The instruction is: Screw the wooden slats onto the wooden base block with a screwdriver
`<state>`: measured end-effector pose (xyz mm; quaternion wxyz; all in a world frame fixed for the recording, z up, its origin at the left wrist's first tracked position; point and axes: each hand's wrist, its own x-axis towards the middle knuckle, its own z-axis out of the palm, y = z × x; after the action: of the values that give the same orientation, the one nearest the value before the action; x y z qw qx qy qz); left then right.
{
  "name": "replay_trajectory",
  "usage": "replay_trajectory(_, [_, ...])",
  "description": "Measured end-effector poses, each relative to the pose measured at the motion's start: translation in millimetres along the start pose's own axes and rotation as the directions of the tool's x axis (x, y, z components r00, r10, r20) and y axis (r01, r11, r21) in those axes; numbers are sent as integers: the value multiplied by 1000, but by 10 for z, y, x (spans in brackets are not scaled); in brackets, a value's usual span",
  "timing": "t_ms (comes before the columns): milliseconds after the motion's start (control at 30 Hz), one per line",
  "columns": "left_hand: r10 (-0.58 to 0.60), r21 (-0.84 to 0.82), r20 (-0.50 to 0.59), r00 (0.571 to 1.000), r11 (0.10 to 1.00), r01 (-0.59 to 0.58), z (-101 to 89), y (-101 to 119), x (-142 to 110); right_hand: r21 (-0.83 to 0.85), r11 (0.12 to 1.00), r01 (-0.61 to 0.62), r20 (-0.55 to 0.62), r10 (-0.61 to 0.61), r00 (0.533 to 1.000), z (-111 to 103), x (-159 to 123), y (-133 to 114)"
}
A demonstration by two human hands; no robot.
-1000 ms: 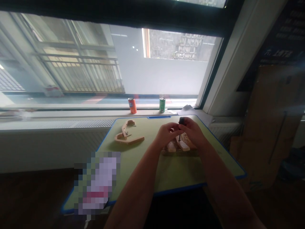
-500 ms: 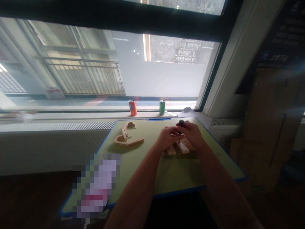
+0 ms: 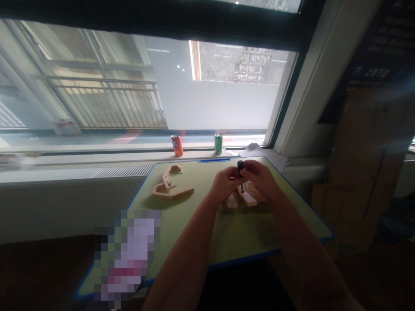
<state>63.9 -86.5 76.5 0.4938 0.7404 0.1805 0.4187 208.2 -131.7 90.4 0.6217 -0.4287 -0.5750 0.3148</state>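
Observation:
A black-handled screwdriver (image 3: pixel 240 165) stands nearly upright, its thin shaft pointing down at a wooden slatted piece (image 3: pixel 249 199) on the table. My right hand (image 3: pixel 260 176) is closed, fingers pinching the handle from the right. From the left, my left hand (image 3: pixel 224 183) closes its fingers on the same screwdriver, just under the top of the handle. Small loose bits (image 3: pixel 251 187), too small to name, lie among the slats beside my right hand. Both hands partly cover the wooden piece, and I cannot tell whether the tip sits in a screw.
Bent wooden frame parts (image 3: pixel 173 193) lie on the green, blue-edged table (image 3: pixel 181 233) at the left. A blurred-out packet (image 3: pixel 132 255) rests at the near left edge. A red can (image 3: pixel 177 146) and a green can (image 3: pixel 218 144) stand on the windowsill, near crumpled paper (image 3: pixel 254 150).
The view has shifted slightly, so everything sits a little further left and higher. Both hands keep their hold on the screwdriver, with the fingers slightly rearranged around the handle.

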Motion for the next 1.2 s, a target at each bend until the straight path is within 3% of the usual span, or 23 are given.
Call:
replay_trajectory(100, [27,-5,1,1000,1000,-27,17,7,8,-55,997,47,-47,-49,998,8,-6,-21])
replay_trajectory(200, [72,-33,114,991,997,-69,25,35,18,23,999,23,26,-24,999,10,-37,-58])
replay_trajectory(267, [78,-11,118,990,997,-78,27,32,22,71,997,4,57,-8,998,21,-53,-58])
replay_trajectory(333, [57,14,47,997,998,-57,27,6,24,-6,1000,26,-4,-26,1000,41,-51,-36])
replay_trajectory(433, [-2,12,-111,994,1000,3,23,-45,18,-300,953,41,-172,-96,980,90,-17,4])
replay_trajectory(533, [-2,41,-149,989,999,8,11,-71,6,-420,907,0,-278,-129,952,151,19,13])
replay_trajectory(700, [1,72,-109,994,997,7,-15,-41,-11,-376,925,50,-183,-127,975,187,-19,-55])
replay_trajectory(833, [19,-2,34,999,1000,-19,-8,13,-6,-55,996,71,-48,-73,996,118,-71,-91])
replay_trajectory(900, [-7,-28,77,997,1000,9,6,21,2,12,999,43,-26,-42,999,90,-63,-88])
replay_trajectory(1100, [-28,-107,-33,999,994,24,1,-33,13,-320,942,98,-170,-159,973,178,3,-64])
replay_trajectory(1200, [-34,-225,63,997,973,47,-23,-9,1,-313,943,114,-177,-175,969,194,-30,-59])
